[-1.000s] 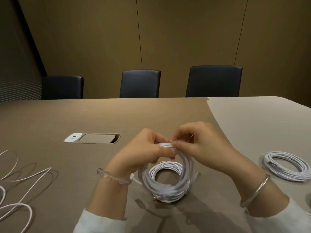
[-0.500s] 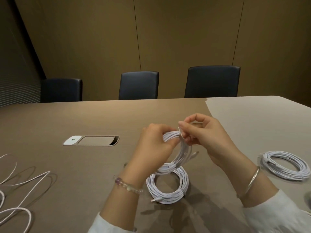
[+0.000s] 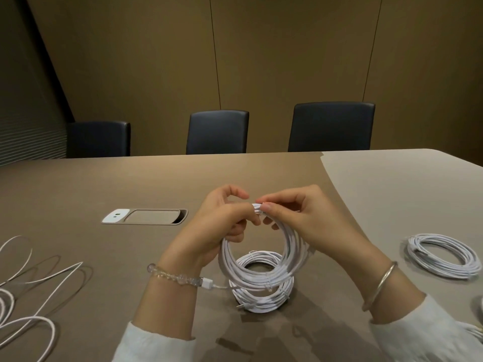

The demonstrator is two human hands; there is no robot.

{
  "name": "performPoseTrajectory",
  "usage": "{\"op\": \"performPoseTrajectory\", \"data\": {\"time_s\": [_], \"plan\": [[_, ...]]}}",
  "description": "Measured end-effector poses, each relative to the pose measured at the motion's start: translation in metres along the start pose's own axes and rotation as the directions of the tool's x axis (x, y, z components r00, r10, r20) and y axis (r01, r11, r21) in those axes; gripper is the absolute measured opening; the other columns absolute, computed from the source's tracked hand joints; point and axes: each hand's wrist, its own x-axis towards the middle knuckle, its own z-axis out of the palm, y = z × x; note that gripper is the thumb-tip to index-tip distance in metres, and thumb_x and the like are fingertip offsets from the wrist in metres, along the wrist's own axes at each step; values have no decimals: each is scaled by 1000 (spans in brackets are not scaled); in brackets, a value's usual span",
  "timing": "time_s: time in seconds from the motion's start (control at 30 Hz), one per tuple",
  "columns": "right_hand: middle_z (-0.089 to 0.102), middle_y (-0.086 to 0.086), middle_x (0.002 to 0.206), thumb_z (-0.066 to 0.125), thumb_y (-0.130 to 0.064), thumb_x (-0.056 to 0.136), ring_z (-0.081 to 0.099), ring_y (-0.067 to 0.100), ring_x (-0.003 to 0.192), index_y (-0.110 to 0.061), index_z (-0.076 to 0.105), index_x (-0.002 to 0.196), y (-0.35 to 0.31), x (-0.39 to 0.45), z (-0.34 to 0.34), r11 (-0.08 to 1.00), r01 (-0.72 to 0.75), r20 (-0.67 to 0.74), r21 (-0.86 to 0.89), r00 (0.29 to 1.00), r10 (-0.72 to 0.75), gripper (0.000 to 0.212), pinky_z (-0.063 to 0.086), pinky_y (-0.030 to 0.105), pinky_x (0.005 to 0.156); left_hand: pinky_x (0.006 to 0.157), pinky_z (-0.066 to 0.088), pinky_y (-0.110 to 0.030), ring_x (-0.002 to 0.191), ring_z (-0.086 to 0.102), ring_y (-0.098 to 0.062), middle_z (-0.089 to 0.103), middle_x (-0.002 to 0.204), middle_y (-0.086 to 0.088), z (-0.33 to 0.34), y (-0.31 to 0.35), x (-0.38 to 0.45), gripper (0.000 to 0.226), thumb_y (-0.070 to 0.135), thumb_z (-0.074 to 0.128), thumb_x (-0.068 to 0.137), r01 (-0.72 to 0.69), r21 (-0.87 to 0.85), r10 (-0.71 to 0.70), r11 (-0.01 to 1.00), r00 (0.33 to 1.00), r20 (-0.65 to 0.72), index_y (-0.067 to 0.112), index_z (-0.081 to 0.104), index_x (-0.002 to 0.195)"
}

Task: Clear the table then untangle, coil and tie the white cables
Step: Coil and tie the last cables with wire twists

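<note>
1. Left hand [image 3: 222, 220] — curled round the top of the held white coil [image 3: 261, 267], raised above the table [image 3: 104, 184].
2. Right hand [image 3: 292, 215] — pinched the same coil's top just beside the left fingers.
3. Second coil [image 3: 264, 299] flat on the table directly beneath.
4. Third coil [image 3: 444, 257] well apart to the right; loose white cable [image 3: 23, 296] sprawled far left.

held coil [image 3: 261, 267]: raised upright over the table [image 3: 104, 184], its top between the left hand [image 3: 222, 220] and right hand [image 3: 295, 218]
second coil [image 3: 261, 296]: flat on the table, directly beneath the held one
third coil [image 3: 444, 257]: flat, well to the right
loose cable [image 3: 31, 283]: sprawled at the left edge
socket panel [image 3: 145, 216]: set into the table, left of the hands
chairs [image 3: 218, 131]: behind the far edge
</note>
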Motion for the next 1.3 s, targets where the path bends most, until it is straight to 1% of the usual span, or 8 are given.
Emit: {"op": "performPoseTrajectory", "data": {"time_s": [0.17,0.27,0.4,0.57,0.67,0.83,1.07,1.3], "plan": [[75,-2,77,76,-27,82,71,15,71,-26,75,95,5,-1,-12,980,-171,144,-101,972,184,13,58,28,69,43,44,-23,45,48,-15,67,80,-24,4,-15,1,16,-10,59,85,148,90,-151,985,988,25,-2,55,98],[74,4,74,76,-24,83,67,14,65,-19,78,89,10,-3,-16,945,-255,254,-204,918,303,8,56,28,67,58,60,-30,61,63,-18,64,78,-16,7,-35,0,11,-4,68,85,223,130,-225,966,974,3,-5,61,94],[72,2,71,79,-21,80,56,8,60,-14,79,86,17,-10,-3,893,-253,369,-372,843,392,9,45,25,60,83,56,-45,72,61,-21,65,73,-9,0,-62,-13,10,7,77,80,257,346,-265,902,964,-24,2,70,87],[62,-4,65,79,-18,79,51,8,61,-12,77,88,26,-22,23,818,-234,384,-526,792,474,11,45,23,58,57,43,-20,70,55,-14,64,77,-9,0,-85,-38,23,20,84,76,250,425,-237,870,968,-85,3,74,87],[67,-9,74,79,-27,78,59,6,69,-21,77,93,23,-30,31,763,-174,325,-623,829,454,16,44,18,62,46,40,-12,53,53,-3,65,65,-3,1,-86,-51,19,21,85,75,194,412,-161,890,980,-116,5,76,80],[73,1,100,74,-22,81,62,12,90,-17,76,99,1,-37,47,740,-94,252,-666,905,342,19,43,21,76,62,46,-26,71,56,-15,65,75,-10,-16,-79,-70,17,23,78,82,166,435,-63,885,968,-242,6,75,83],[73,-2,92,69,-21,86,59,8,83,-18,76,99,-51,-32,133,819,94,420,-565,888,188,15,43,20,73,62,46,-25,67,61,-15,69,80,-10,-81,-73,-128,14,11,67,87,205,422,-68,883,946,-317,-2,73,89],[63,-8,70,68,-21,86,60,10,74,-18,76,91,-93,-28,249,898,174,524,-403,849,70,10,50,25,74,57,47,-22,62,62,-12,69,79,-10,-177,-72,-198,11,7,66,88,292,363,-68,885,852,-519,-2,70,92]]}}
